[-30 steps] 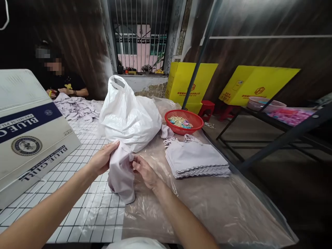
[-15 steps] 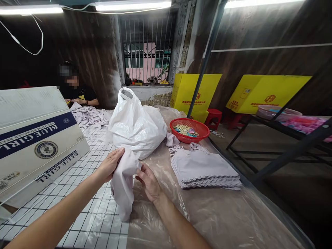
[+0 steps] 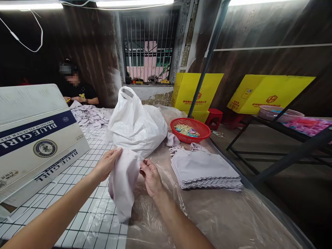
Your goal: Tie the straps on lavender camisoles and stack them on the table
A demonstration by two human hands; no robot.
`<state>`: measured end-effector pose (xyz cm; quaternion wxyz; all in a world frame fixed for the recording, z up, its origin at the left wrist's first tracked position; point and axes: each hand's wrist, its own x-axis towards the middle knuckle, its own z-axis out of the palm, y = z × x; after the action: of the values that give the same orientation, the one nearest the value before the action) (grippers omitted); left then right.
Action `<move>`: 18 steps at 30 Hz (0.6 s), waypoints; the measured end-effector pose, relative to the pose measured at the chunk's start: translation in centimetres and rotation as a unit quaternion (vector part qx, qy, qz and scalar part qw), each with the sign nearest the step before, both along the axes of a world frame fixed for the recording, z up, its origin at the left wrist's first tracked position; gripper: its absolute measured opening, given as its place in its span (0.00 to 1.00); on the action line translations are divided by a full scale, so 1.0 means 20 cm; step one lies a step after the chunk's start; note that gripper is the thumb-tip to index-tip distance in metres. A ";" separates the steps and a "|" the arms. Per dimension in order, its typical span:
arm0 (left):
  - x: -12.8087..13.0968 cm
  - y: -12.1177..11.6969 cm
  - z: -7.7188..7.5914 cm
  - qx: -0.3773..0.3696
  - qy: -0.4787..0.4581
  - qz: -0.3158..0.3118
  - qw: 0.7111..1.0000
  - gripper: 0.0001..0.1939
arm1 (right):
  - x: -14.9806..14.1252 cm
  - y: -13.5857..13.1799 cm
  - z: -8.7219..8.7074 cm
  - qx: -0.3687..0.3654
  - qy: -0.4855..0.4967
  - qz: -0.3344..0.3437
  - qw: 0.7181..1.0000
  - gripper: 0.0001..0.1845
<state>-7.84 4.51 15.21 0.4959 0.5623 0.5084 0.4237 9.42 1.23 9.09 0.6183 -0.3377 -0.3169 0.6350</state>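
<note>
A pale lilac piece of fabric (image 3: 124,183) hangs between my hands above the table. My left hand (image 3: 109,162) pinches its upper left edge. At the upper right corner, the thumb and fingers of my right hand (image 3: 151,176) are closed on the same cloth. The lower end droops over the grid-patterned cover. Just behind it stands a full white plastic bag (image 3: 137,124) with its handles up. To the right lies a neat stack of similar lilac fabric pieces (image 3: 204,166) with wavy edges.
A red basket (image 3: 190,129) with small beige and coloured pieces stands behind the stack. At left is a white and blue carton (image 3: 44,131). A co-worker (image 3: 80,95) sits at the far left by a lilac cloth heap (image 3: 88,114). A metal pole (image 3: 204,65) rises at the table's right edge.
The view has tilted up, showing the ceiling lights. My right hand has moved from beside a small pale bit on the cloth to the fabric's upper right corner, which is pulled outward.
</note>
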 end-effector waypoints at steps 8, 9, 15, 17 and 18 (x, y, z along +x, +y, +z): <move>-0.01 -0.03 0.05 0.339 0.252 -0.094 0.902 0.16 | 0.06 -0.01 0.05 0.085 -0.102 0.052 0.990 0.22; 0.01 -0.03 0.06 0.348 0.250 -0.142 0.892 0.15 | 0.06 0.00 0.06 0.092 -0.112 0.062 0.988 0.22; 0.10 0.02 0.12 0.333 0.266 -0.221 0.877 0.12 | 0.11 0.01 0.08 0.086 -0.114 0.086 0.986 0.23; 0.12 0.02 0.15 0.335 0.260 -0.204 0.882 0.13 | 0.13 0.01 0.07 0.095 -0.110 0.112 0.983 0.23; 0.12 0.02 0.17 0.340 0.247 -0.193 0.887 0.13 | 0.14 0.01 0.06 0.105 -0.112 0.130 0.980 0.23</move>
<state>-5.38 4.94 18.69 0.2043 0.8699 0.3209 0.3140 12.26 1.42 10.33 0.5229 -0.2961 -0.4904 0.6312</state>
